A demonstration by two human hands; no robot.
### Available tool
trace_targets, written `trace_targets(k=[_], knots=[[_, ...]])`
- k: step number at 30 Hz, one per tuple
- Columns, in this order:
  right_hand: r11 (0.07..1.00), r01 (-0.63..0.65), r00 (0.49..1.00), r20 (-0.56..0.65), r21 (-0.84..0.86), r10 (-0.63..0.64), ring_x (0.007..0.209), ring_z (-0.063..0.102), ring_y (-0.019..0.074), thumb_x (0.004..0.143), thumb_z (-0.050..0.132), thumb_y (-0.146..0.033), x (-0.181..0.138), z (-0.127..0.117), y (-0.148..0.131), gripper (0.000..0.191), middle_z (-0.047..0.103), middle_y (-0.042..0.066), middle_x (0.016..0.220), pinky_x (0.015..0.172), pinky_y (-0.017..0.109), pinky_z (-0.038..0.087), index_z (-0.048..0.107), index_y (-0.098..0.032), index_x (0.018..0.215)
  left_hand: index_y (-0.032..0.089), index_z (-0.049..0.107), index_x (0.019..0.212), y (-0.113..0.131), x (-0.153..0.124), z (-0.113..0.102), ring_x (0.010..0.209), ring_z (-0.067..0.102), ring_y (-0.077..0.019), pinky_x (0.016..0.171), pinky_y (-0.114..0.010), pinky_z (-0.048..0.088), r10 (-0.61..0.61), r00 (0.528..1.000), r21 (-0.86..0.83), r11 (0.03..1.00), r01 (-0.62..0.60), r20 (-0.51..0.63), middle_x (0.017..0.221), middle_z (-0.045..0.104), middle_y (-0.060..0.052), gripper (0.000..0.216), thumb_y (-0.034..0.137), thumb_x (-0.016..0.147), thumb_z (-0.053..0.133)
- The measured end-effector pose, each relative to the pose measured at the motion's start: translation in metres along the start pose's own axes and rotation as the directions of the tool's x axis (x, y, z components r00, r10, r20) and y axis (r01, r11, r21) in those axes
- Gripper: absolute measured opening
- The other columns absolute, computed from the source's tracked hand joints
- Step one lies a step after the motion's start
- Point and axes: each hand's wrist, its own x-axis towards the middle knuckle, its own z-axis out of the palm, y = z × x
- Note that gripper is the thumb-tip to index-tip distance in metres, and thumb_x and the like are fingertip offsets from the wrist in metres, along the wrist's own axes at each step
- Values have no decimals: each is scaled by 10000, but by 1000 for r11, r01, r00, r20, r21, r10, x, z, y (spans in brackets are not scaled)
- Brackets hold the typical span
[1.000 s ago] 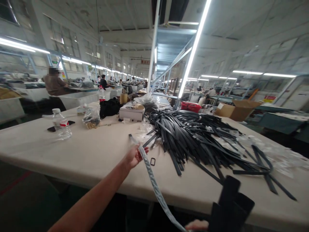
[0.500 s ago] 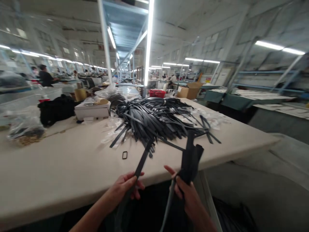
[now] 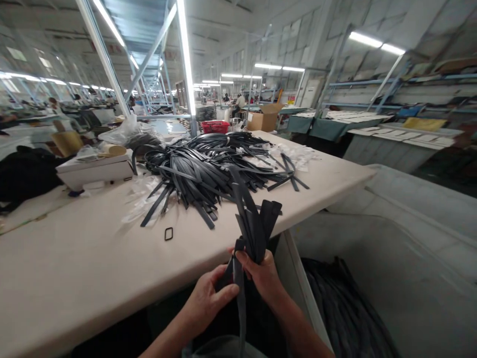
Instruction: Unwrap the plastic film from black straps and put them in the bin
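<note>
My right hand is closed around a bundle of black straps, their ends fanning upward over the table's front edge. Its thumb also presses the top end of a single dark strap that hangs down toward my lap. Right beside it, my left hand is closed on that hanging strap, thumb in front and fingers behind. A large heap of black straps lies on the table beyond my hands. On the cloth to the left rests a small black rectangular ring.
The table has a pale cover. A white box and a black cloth pile are at its left. To the right stands a large pale bin with dark strips inside. A red basket sits behind.
My left hand has brought its strap over to my right hand, so the two are now close together. The view has turned right, showing more of the bin.
</note>
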Motion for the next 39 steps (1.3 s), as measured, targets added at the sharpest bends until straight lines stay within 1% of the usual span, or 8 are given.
trace_targets(k=[8, 13, 20, 23, 28, 30, 34, 39], knots=[[997, -40, 995, -93, -71, 33, 411, 371, 64, 710, 723, -494, -23, -20, -13, 377, 530, -32, 506, 384, 211, 298, 796, -142, 824, 172, 701, 1052, 8, 9, 38, 917, 587, -230, 828, -262, 439, 11, 998, 115, 993, -18, 66, 961, 696, -33, 384, 478, 879, 546], [984, 21, 985, -166, -176, -51, 404, 379, 62, 768, 689, -475, -31, -48, -15, 347, 517, -39, 509, 390, 214, 290, 790, -154, 856, 191, 714, 857, -4, 11, 48, 747, 559, -185, 719, -247, 416, -30, 996, 360, 933, -3, 86, 775, 663, -24, 374, 468, 907, 468], [968, 97, 884, -427, -230, -190, 428, 406, 77, 782, 711, -433, -40, -99, -7, 312, 646, 23, 584, 391, 229, 300, 768, -128, 813, 215, 710, 716, -27, 11, 66, 716, 586, -192, 791, -283, 418, 17, 967, 489, 860, -143, 253, 677, 657, -40, 349, 387, 909, 474], [959, 117, 802, -546, -258, -245, 415, 380, 57, 786, 710, -423, -45, -121, -18, 313, 700, 49, 669, 383, 220, 284, 749, -115, 831, 232, 749, 875, -28, 16, 60, 906, 638, -235, 905, -314, 432, 14, 976, 447, 888, -112, 218, 918, 736, -65, 284, 420, 882, 537], [859, 116, 486, -725, -499, -487, 416, 426, 75, 754, 733, -435, -47, -180, -55, 354, 684, 37, 639, 407, 235, 335, 727, -99, 864, 253, 657, 1203, -44, 13, 22, 1186, 577, -280, 1067, -408, 386, -130, 991, 324, 936, 135, -39, 1264, 663, -58, 429, 495, 883, 505], [786, 36, 432, -700, -617, -569, 426, 469, 102, 762, 719, -445, -41, -203, -63, 379, 622, 0, 546, 442, 254, 368, 738, -95, 906, 237, 651, 1207, -55, 8, 5, 1194, 577, -290, 1076, -420, 385, -167, 980, 318, 928, 192, -107, 1259, 667, -61, 459, 515, 875, 502], [773, -69, 498, -694, -630, -521, 457, 536, 134, 741, 726, -426, -18, -238, -53, 391, 550, -42, 468, 480, 264, 399, 722, -91, 944, 225, 629, 1227, -83, -4, -19, 1135, 619, -292, 1031, -408, 433, -194, 966, 354, 903, 243, -170, 1208, 694, -65, 504, 534, 838, 548], [841, -173, 565, -751, -512, -341, 453, 580, 154, 671, 788, -410, 7, -264, -6, 379, 562, -45, 452, 464, 260, 429, 712, -101, 877, 202, 593, 1260, -114, -15, -34, 1086, 650, -294, 988, -397, 473, -287, 935, 314, 886, 342, -208, 1122, 727, -83, 591, 575, 803, 558]])
